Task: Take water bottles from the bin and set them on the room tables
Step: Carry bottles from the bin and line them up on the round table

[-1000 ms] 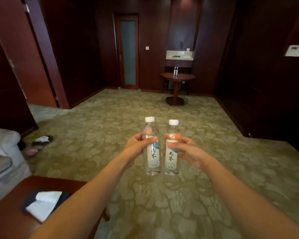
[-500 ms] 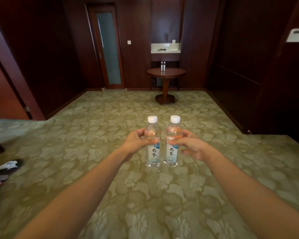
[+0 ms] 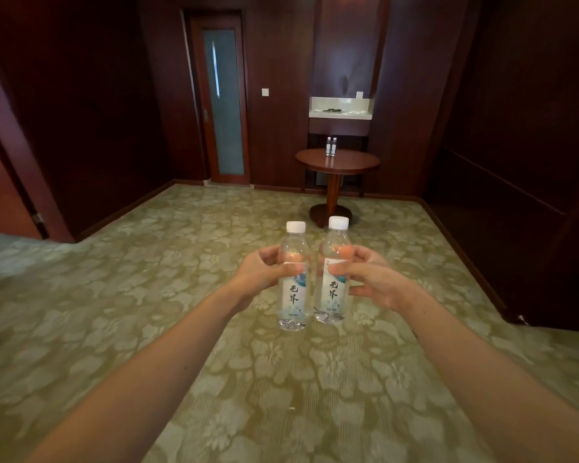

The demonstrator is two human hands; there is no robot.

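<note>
I hold two small clear water bottles with white caps upright and side by side in front of me. My left hand [image 3: 263, 272] grips the left bottle [image 3: 294, 297] around its upper body. My right hand [image 3: 370, 279] grips the right bottle [image 3: 331, 295] the same way. Far ahead stands a round wooden pedestal table [image 3: 355, 162] against the back wall. Two more bottles [image 3: 331, 146] stand together on its far side. No bin is in view.
Patterned green carpet [image 3: 181, 295] stretches between me and the table. A door with a frosted glass panel [image 3: 224, 101] is at the back left. A white shelf [image 3: 341, 108] sits in the alcove above the table. Dark wood walls run along both sides.
The view has turned and moved forward: the sofa and low table at the left have left the frame, and the round table looks nearer and more centred. Both hands keep their bottles.
</note>
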